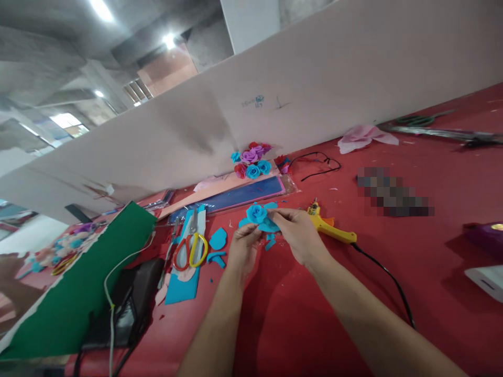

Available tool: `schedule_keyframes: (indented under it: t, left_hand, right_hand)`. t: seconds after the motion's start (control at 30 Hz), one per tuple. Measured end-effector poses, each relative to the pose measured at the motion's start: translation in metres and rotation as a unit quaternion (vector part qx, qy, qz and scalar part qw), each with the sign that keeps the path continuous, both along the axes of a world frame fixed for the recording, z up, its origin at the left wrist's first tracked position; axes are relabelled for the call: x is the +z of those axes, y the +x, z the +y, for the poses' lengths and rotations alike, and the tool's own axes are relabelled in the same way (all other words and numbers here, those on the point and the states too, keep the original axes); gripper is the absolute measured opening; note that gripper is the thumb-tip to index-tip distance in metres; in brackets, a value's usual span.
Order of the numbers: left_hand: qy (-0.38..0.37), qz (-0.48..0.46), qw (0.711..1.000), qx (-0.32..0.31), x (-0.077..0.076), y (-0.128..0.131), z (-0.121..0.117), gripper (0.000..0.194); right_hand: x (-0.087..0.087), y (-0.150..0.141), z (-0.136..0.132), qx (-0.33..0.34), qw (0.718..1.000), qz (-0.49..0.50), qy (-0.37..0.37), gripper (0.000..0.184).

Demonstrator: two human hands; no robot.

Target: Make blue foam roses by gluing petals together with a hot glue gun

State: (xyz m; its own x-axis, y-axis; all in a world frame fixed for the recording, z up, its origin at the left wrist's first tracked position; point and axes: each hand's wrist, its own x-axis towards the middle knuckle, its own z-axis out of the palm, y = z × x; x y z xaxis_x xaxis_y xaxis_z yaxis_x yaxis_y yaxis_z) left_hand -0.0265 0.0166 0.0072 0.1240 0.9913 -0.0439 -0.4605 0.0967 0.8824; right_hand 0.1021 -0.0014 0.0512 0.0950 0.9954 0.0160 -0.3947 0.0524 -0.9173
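Observation:
A blue paper flower [256,213] is held up in front of me over the red table. My left hand [247,243] pinches it from below on its left side. On its right side, the fingers of my right hand [297,230] are closed at the petals. Blue paper pieces [270,242] lie just beneath and behind the flower. Close to my right hand rests a yellow glue gun [332,229] with a black cord. Left of my left hand are cut blue petals [218,239] and scissors [191,251] with red and yellow handles, lying on blue paper [181,290].
Finished paper flowers [252,161] stand by the pale partition [165,136]. Eyeglasses [320,166] and pink paper [366,137] lie at the back. A green board [78,283] and a black bag [128,298] are at left. At right sits a white object [485,281]. Another person's arm [13,285] shows far left.

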Motion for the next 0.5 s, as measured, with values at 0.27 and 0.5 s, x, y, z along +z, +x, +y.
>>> schedule_keyframes:
  t: [0.27, 0.5]
  left_hand:
    - [-0.009, -0.010, 1.000, -0.021, 0.0051, 0.0046, -0.0029, 0.011]
    - [-0.002, -0.001, 0.999, -0.034, 0.0034, 0.0033, -0.0030, 0.013]
  right_hand:
    - [0.0030, 0.0007, 0.0006, 0.011, 0.998, 0.050, -0.027, 0.022]
    - [0.0059, 0.0008, -0.0010, -0.019, 0.999, 0.044, -0.017, 0.033]
